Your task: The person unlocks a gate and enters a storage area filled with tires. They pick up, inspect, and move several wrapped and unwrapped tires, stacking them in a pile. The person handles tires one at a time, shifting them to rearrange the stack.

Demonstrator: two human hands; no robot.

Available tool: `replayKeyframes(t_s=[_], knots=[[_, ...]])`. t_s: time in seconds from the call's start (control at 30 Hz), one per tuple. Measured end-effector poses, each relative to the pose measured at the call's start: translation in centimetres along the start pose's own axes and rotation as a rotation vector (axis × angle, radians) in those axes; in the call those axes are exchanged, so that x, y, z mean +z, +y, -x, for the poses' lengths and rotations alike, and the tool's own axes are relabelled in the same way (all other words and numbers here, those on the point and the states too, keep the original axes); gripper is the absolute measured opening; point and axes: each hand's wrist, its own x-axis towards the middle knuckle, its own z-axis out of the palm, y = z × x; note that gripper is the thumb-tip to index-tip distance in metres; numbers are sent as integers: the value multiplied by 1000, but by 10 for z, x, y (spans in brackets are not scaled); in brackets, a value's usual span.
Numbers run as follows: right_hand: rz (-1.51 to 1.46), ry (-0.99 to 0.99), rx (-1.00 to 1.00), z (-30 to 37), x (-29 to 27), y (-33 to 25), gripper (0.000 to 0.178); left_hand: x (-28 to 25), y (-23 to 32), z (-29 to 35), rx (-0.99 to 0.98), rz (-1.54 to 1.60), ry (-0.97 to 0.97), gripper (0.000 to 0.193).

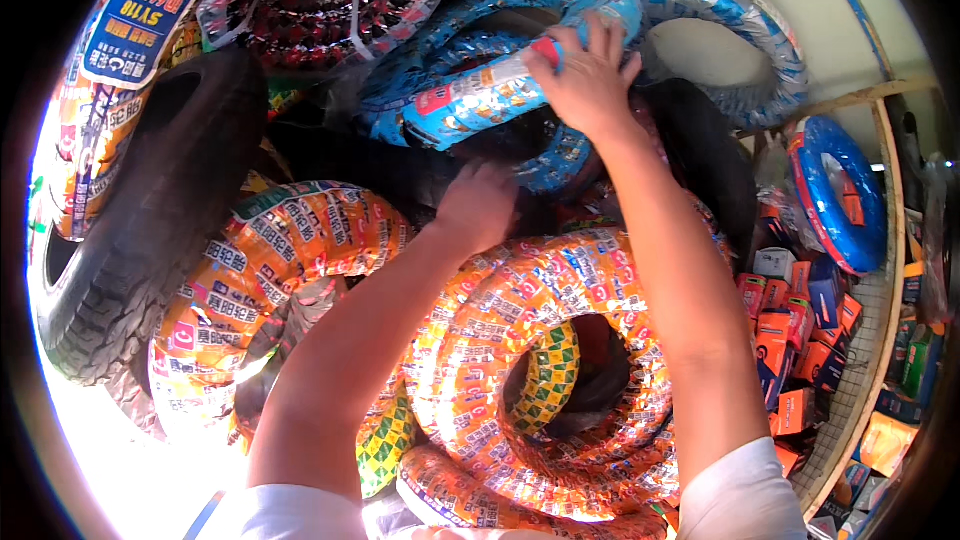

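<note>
A blue-wrapped tyre [470, 100] lies tilted on the pile at the far middle. My right hand [590, 80] grips its near right part, thumb beside a red patch and fingers spread across the wrap. Lower and to the left, my left hand [478, 202] reaches into the dark gap below the same tyre. Its fingers are blurred and partly hidden in shadow. Under my forearms lie an orange-wrapped tyre [455, 340], rings stacked flat, and another orange-wrapped tyre [215, 285] to the left.
A bare black tyre [150, 210] leans at the left. Behind stand a clear-wrapped dark tyre [300, 10] and a blue-and-silver wrapped tyre [780, 50] against the pale wall. At right are small boxes [790, 340], a blue ring-shaped tyre [835, 195] and a curved mesh-and-wood edge [885, 280].
</note>
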Motion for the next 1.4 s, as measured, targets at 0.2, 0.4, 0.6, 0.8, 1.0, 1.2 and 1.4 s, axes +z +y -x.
replayKeyframes(t_s=[0.2, 0.4, 0.6, 0.8, 1.0, 1.2, 1.4], knots=[[26, 71, -302, 5, 23, -21, 34, 13, 11, -21, -119, -182, -198, 48], [130, -284, -116, 60, 63, 29, 35, 9, 13, -19, -114, -254, -152, 44], [161, 48, 209, 21, 68, 43, 41, 11, 1, -9, -84, -108, -54, 37], [-392, -698, 711, 25, 107, 121, 60, 13, 8, -21, -120, -29, -121, 37], [-107, -445, 817, 28, 111, 150, 70, 11, 7, -20, -104, -38, -107, 34], [-545, -367, 1236, 44, 116, 134, 77, 13, 11, -20, -116, -23, -32, 32], [-695, -838, 1114, 41, 113, 147, 75, 19, 10, -20, -132, -2, -13, 31]])
